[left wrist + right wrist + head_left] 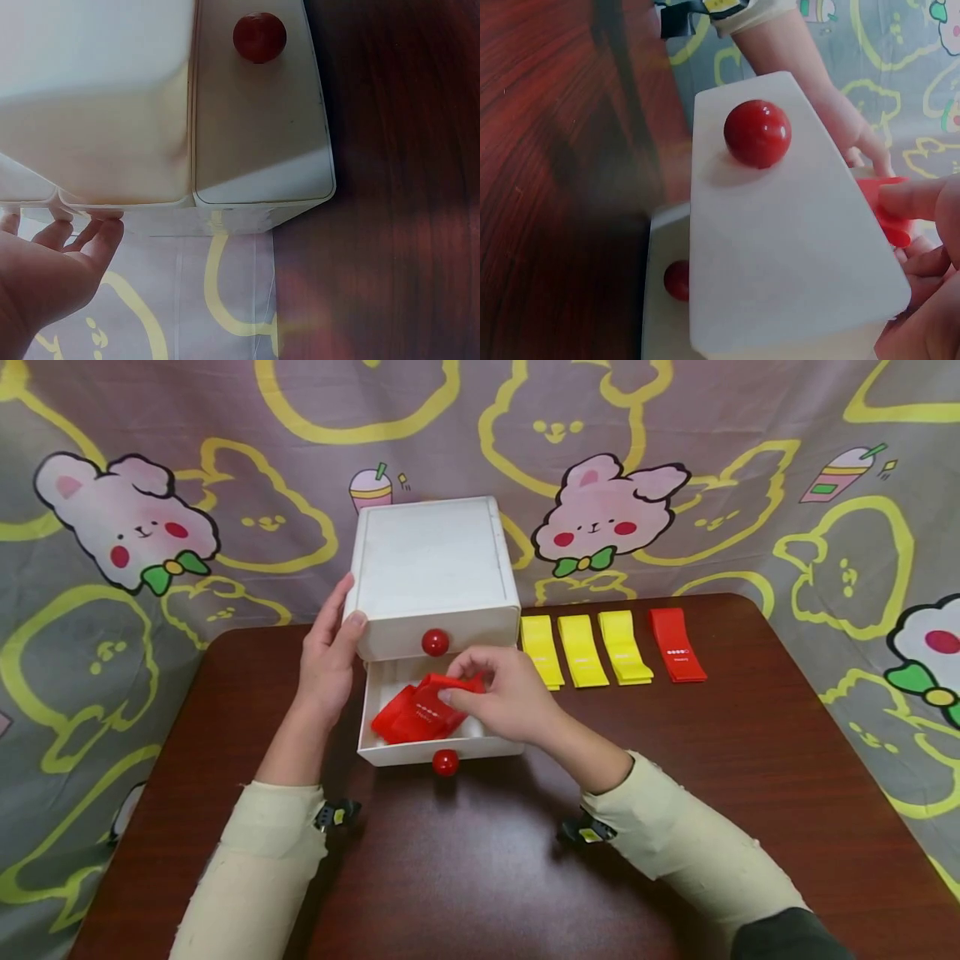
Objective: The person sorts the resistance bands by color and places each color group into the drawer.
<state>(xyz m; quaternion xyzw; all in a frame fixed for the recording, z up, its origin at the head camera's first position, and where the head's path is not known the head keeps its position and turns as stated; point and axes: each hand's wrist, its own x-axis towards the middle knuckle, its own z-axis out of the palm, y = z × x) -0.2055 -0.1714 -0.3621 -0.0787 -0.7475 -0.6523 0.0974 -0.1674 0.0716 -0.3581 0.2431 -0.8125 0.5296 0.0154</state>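
A small white drawer cabinet (431,556) stands at the back, one drawer (401,757) pulled out beneath the shut top one. My left hand (330,647) rests against the cabinet's left side, thumb at the front corner; in the left wrist view its fingertips (112,225) touch the side wall. My right hand (510,689) reaches over the pulled-out drawer and pinches a folded red resistance band (431,706) with white dots printed on it. More red band lies low in the drawer beneath it. In the right wrist view, the drawer front hides part of that band (891,217).
Several yellow bands (585,652) lie folded in a row right of the cabinet, with one red band (677,645) beyond them. Below the pulled-out drawer is another shut drawer (262,120) with a red knob. A patterned cloth (450,427) hangs behind the brown table (450,877).
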